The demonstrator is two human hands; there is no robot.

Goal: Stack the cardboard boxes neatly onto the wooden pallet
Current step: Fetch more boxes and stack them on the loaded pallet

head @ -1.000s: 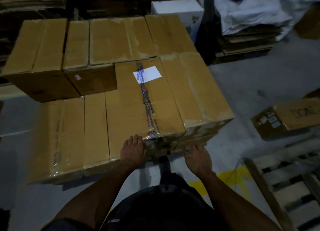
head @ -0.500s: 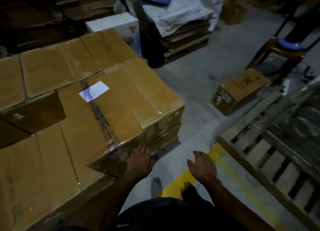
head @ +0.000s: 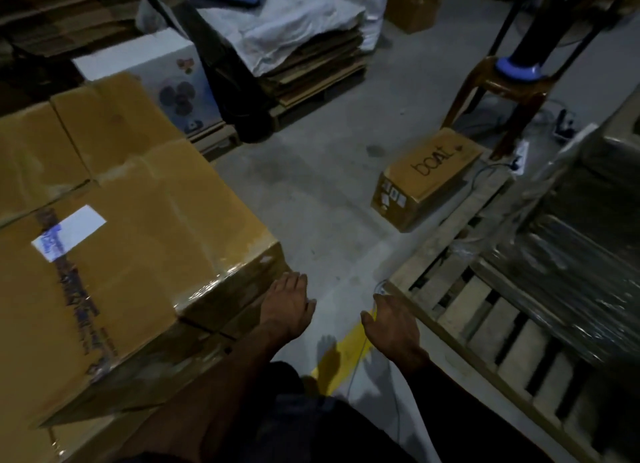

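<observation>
Dim warehouse floor. At left, tan taped cardboard boxes (head: pixel 138 240) packed in a block, one bearing a white label (head: pixel 68 233). Left hand (head: pixel 289 306), fingers straight, rests by the block's near corner. Right hand (head: pixel 391 320) hangs over a yellow floor stripe (head: pixel 341 355), fingers relaxed, holding nothing. Slatted wooden pallet (head: pixel 485 310) lies right; small brown box marked "boat" (head: pixel 426 178) just beyond it
</observation>
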